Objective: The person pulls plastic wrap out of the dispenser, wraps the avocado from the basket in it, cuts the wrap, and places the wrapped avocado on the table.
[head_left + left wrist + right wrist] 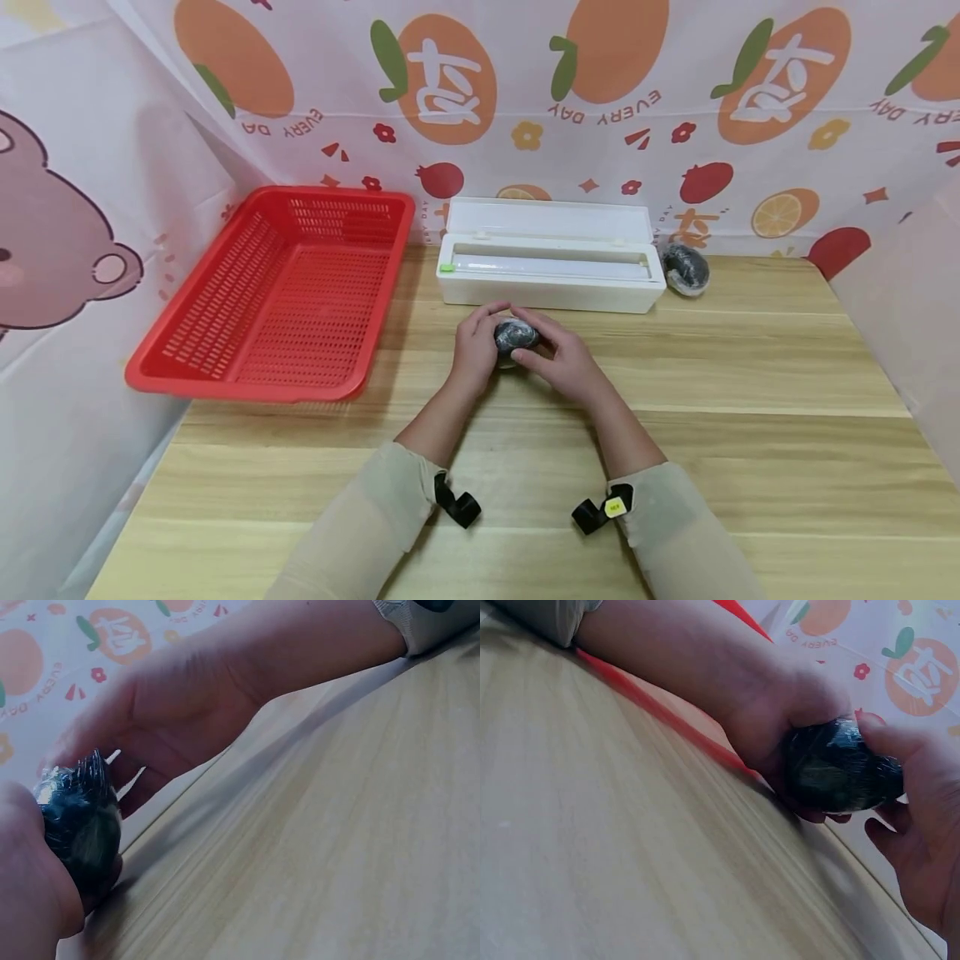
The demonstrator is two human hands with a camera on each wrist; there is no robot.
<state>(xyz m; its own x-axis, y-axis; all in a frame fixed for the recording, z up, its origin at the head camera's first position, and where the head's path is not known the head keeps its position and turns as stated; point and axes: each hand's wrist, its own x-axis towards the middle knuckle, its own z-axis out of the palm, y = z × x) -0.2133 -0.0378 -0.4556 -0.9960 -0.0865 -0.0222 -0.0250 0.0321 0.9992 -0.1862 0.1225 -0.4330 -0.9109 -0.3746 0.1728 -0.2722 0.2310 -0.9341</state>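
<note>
Dark wrapped lump [515, 335] sits between my two hands, low over the wooden surface [750, 392], just in front of the white wrap dispenser box [551, 267]. It's roundish, dark grey-black w/ shiny cling film round it; the film glints in the wrist views. Whether it touches the surface or is held a bit above, can't tell.

My left hand [476, 346] grips it from the left side, fingers curled round it w/ thumb on top; in the left wrist view the lump [79, 821] is pressed into my left palm. My right hand [558, 354] is on it from the right, fingertips [889, 742] pinching the near upper edge, rest of the fingers loosely bent. In the right wrist view the lump [840, 765] is clamped between both hands, a bit of film crinkled at its end.

Dispenser box lid is up, long slot facing me, small green tab at its left end. A 2nd dark wrapped lump [684, 268] lies on the surface just beside the box's right end, at the back. Red slotted basket [247, 333] is to the left, near the box but apart from it, its left edge hanging over the surface edge. Backdrop: cloth [600, 100] w/ orange fruit print behind, bear print on the left. Both my sleeves are beige, black straps at the wrists.
</note>
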